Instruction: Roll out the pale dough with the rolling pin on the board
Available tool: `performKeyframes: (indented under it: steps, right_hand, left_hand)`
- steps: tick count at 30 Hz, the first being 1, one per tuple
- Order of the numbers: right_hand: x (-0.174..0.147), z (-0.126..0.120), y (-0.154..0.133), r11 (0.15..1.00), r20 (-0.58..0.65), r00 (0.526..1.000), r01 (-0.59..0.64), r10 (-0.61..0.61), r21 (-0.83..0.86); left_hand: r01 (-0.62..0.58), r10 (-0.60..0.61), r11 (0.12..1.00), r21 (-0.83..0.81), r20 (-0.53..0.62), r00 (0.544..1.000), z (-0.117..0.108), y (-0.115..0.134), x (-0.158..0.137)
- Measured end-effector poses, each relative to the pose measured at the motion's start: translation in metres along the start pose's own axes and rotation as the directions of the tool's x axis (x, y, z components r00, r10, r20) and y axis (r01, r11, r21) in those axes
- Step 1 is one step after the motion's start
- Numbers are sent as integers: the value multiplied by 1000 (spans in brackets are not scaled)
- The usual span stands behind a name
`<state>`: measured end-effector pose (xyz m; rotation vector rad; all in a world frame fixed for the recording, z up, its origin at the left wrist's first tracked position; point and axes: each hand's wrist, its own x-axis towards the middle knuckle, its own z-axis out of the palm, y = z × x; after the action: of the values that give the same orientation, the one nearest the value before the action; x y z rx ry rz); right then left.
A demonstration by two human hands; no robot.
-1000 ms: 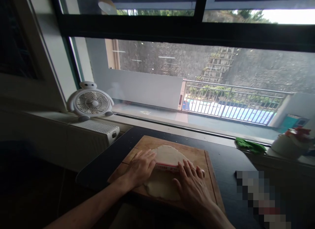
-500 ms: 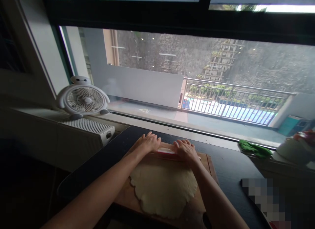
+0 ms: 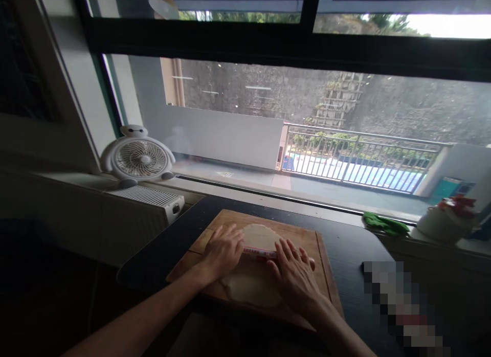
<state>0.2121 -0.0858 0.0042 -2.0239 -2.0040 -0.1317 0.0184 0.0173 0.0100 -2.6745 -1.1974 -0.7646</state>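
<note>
A rolling pin (image 3: 259,252) with a white and red printed band lies crosswise on a flat, pale sheet of dough (image 3: 249,285). The dough shows both beyond the pin and on its near side, on a wooden board (image 3: 307,235). Over the pin's left part rests my left hand (image 3: 223,248), open, its fingers stretched forward. My right hand (image 3: 292,267) lies across the right part with fingers spread. One wooden end of the pin pokes out to the right of it; the left end is hidden under my left hand.
The board sits on a dark table (image 3: 356,252) against a window ledge. A white fan (image 3: 143,159) stands on the left above a white slatted unit (image 3: 169,201). A green cloth (image 3: 385,224) and a white pot (image 3: 441,225) sit at the right. A pixelated patch (image 3: 399,300) covers something on the table's right side.
Both hands have drawn the rolling pin back toward me, from the dough's far edge to about its middle. The dough beyond the pin is now visible. My fingers look straighter. The view has tilted up slightly.
</note>
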Motion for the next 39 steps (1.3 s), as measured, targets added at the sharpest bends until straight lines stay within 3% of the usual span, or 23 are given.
performKeyframes:
  steps: [8, 12, 17, 20, 24, 28, 32, 35, 39]
  right_hand:
    - [117, 10, 35, 995, 88, 992, -91, 88, 30]
    - [153, 18, 49, 991, 95, 988, -128, 125, 28]
    - [133, 16, 43, 991, 65, 990, -130, 128, 26]
    - [95, 10, 29, 992, 30, 992, -126, 125, 23]
    - [36, 5, 9, 993, -48, 992, -114, 115, 12]
    - [5, 3, 1, 997, -56, 996, -72, 71, -14]
    - [31, -2, 7, 993, 54, 992, -116, 116, 5]
    - [75, 0, 18, 988, 84, 984, -155, 154, 6]
    - [135, 14, 37, 984, 106, 979, -175, 172, 18]
  left_hand:
    - [193, -201, 979, 74, 141, 969, 51, -35, 102]
    - [281, -299, 952, 118, 184, 936, 64, -49, 133]
    - [249, -266, 962, 112, 192, 944, 54, -39, 115]
    - [193, -206, 977, 93, 146, 968, 39, -21, 79]
    - [88, -87, 992, 86, -7, 996, 18, -1, 25]
    - [5, -5, 999, 48, -15, 1000, 6, 4, -2]
    - [75, -78, 993, 90, 29, 996, 13, 0, 17]
    - [181, -190, 978, 101, 93, 977, 28, -11, 54]
    - [235, -248, 967, 94, 163, 955, 53, -35, 107]
